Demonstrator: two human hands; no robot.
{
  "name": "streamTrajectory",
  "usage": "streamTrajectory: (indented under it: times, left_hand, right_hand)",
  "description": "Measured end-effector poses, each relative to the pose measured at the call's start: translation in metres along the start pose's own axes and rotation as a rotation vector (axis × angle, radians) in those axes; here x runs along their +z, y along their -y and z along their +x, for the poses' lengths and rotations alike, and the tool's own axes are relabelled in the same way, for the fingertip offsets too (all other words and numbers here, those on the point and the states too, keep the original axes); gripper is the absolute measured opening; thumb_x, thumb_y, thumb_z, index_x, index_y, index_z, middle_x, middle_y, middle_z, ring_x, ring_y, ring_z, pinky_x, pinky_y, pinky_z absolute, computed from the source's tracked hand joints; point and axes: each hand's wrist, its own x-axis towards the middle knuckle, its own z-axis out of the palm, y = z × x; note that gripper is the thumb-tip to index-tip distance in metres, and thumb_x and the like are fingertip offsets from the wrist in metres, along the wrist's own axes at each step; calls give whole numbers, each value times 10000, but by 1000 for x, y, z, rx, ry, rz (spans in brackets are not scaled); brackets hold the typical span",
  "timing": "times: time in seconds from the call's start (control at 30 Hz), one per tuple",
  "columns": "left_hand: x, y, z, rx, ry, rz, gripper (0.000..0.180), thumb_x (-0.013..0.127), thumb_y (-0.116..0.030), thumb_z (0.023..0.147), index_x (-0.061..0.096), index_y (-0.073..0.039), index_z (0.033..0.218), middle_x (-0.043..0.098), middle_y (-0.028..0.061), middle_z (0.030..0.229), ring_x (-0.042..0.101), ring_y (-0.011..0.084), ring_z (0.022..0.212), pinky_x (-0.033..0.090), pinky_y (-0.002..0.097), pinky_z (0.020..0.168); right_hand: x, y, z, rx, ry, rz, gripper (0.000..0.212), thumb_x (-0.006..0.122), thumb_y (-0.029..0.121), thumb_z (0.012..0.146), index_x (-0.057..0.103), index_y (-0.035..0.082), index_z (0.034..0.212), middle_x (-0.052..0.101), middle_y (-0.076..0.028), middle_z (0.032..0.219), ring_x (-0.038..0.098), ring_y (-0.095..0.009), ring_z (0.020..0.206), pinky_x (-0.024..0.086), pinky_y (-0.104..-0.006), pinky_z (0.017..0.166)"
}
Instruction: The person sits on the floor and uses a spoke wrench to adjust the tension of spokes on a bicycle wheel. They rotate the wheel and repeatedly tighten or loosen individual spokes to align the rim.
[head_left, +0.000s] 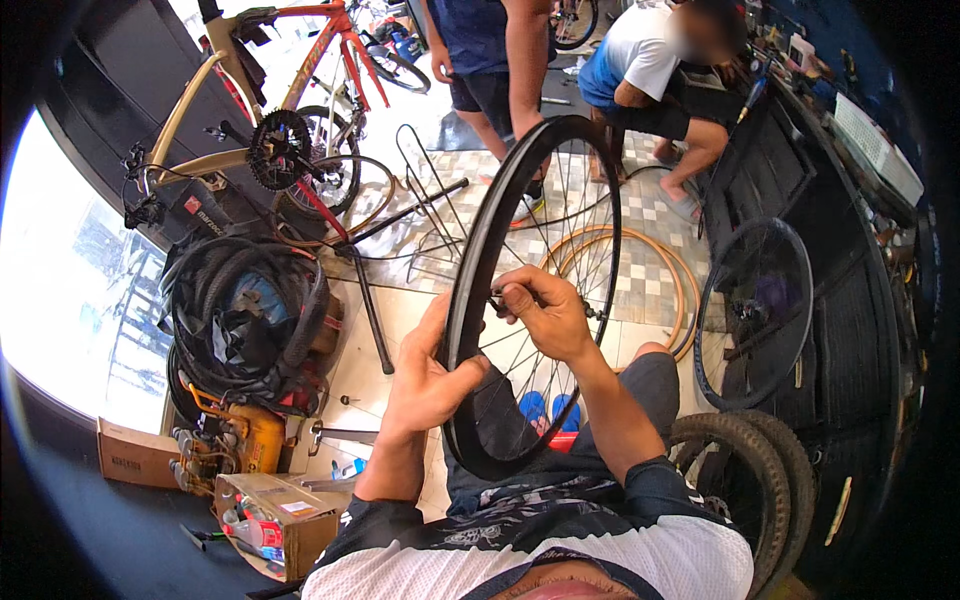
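A black bicycle wheel with thin spokes stands tilted in front of my body, over my lap. My left hand is closed round the left side of its rim, thumb on the near face. At the hub, my right hand reaches through by the spokes, with thumb and forefinger pinched at the left axle end. The small part between those fingers is mostly hidden. The hub's other end shows to the right of my right hand.
Left are bike frames, coiled black tyres, a yellow compressor and a cardboard box. Tan tyres lie ahead. Right are another wheel and knobby tyres. One person stands ahead; another sits by the bench.
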Motion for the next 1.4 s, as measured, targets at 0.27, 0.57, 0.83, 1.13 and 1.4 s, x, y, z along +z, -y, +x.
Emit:
streamTrajectory:
  times: [0.27, 0.57, 0.83, 1.13, 1.4]
  left_hand:
    - [10, -18, 1, 38, -44, 50, 587, 683, 25, 763, 638, 28, 1349, 665, -14, 1031, 568, 48, 807, 436, 213, 697]
    - [12, -20, -6, 51, 8, 91, 619, 670, -1, 776, 591, 56, 1387, 601, 159, 1300, 561, 241, 1244, 410, 323, 1085]
    - [7, -18, -9, -19, 56, 105, 673, 671, -33, 798, 542, 69, 1450, 635, 210, 1336, 584, 285, 1305, 385, 354, 1158]
    - [6, -12, -12, 42, 30, 121, 740, 691, -44, 772, 519, 63, 1485, 532, 280, 1508, 472, 379, 1474, 318, 407, 1230]
    - [13, -9, -9, 276, -54, 256, 662, 682, 1, 756, 593, 29, 1411, 638, 88, 1175, 578, 185, 1110, 425, 296, 973]
  right_hand:
    - [10, 3, -15, -273, -143, -244, 543, 820, 139, 953, 482, 19, 1360, 730, -83, 1035, 666, -112, 840, 513, -274, 714]
    - [5, -8, -15, -109, -255, 99, 204, 722, 192, 1030, 631, 13, 1066, 681, -38, 817, 674, -113, 731, 546, -244, 646]
    - [7, -3, -25, -227, -182, 23, 619, 814, 180, 960, 435, 33, 1427, 730, -106, 993, 708, -162, 853, 559, -299, 739]
    - [6, -2, -23, -207, -170, 36, 491, 842, 319, 923, 642, -20, 1216, 716, -72, 973, 712, -139, 844, 569, -263, 740]
    - [9, 3, -24, -54, -282, 176, 497, 797, 384, 946, 600, 0, 1193, 707, -60, 896, 705, -121, 781, 559, -234, 679]
